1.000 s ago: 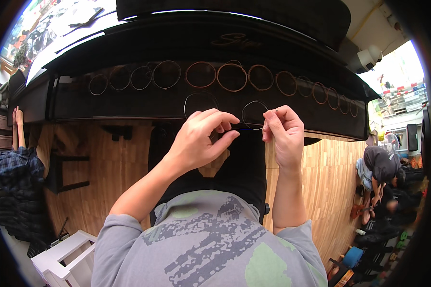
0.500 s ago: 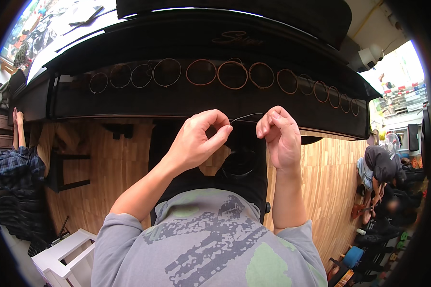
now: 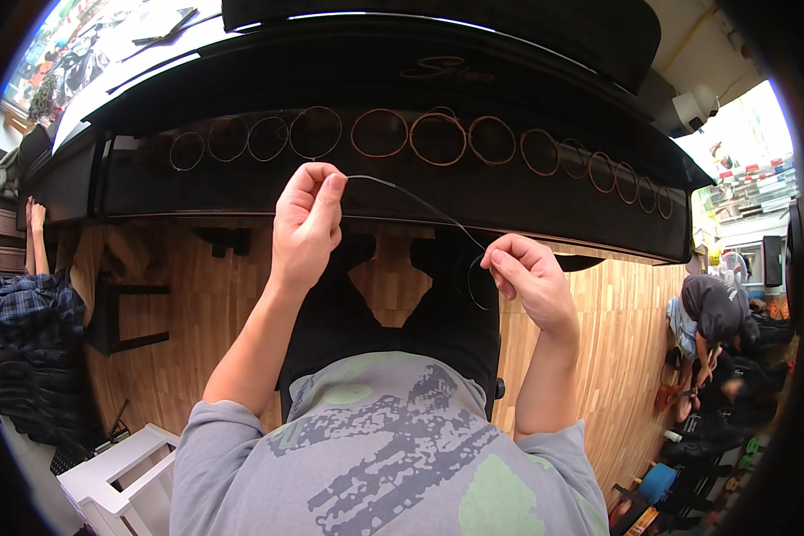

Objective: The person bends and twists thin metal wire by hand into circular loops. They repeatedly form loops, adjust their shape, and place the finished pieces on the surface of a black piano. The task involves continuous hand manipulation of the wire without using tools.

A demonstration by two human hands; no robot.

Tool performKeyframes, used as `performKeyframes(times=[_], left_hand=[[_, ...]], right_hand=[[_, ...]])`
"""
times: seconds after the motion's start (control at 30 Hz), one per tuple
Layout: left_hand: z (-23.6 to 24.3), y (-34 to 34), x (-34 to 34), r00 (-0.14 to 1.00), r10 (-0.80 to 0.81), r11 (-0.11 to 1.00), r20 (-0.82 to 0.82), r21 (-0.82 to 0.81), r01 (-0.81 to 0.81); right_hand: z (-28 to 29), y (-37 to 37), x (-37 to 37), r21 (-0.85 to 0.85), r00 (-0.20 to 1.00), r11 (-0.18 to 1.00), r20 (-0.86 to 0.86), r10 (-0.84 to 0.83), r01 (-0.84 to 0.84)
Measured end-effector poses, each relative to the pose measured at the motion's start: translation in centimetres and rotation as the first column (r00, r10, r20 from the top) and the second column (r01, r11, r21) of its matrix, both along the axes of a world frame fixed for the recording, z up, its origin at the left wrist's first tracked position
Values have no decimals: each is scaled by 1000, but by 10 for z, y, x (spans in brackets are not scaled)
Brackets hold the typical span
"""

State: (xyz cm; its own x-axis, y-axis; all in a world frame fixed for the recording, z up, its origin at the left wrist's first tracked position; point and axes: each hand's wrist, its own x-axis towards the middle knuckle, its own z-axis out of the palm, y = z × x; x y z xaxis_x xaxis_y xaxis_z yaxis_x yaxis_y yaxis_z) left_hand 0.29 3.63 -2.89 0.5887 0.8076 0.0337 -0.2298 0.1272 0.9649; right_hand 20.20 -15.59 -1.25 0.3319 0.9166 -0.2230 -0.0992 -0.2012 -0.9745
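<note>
A thin silvery metal instrument string (image 3: pixel 420 198) stretches in a slack curve between my hands, above my lap. My left hand (image 3: pixel 308 221) pinches its raised end between thumb and fingertips, close to the piano's front edge. Lower and to the right, my right hand (image 3: pixel 538 281) is closed on the same string with thumb and fingers. A loose loop of the string hangs below the right fingers. Beyond my hands, several coiled strings lie in a row on the black piano (image 3: pixel 241 192): silvery coils (image 3: pixel 315 159) at left, copper-coloured coils (image 3: pixel 381 157) from the middle rightward.
The piano spans the space in front of me. At far left sits a person in a plaid shirt (image 3: pixel 27 302) beside a black stool (image 3: pixel 112 317). A white wooden stand (image 3: pixel 121 460) is at lower left. On the right another person (image 3: pixel 710 308) bends forward over the wooden floor (image 3: pixel 607 335).
My hands have moved apart: the left went up and left, the right slightly down. A longer stretch of string now shows between them, and a loop hangs under the right hand.
</note>
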Motion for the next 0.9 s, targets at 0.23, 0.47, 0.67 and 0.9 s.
performKeyframes(times=[0.23,0.47,0.67,0.9], left_hand=[[-10,-25,8,986,-20,959,-168,277,67],[14,-64,11,748,-182,660,-639,484,574],[29,-55,6,670,-436,609,-601,351,711],[6,-50,11,851,-402,845,-338,221,488]], right_hand=[[16,-4,-14,188,978,976,-156,139,-108],[4,15,-50,236,984,971,177,-17,-26],[-2,17,-58,232,956,969,256,-141,80],[9,13,-57,151,898,988,428,-101,39]])
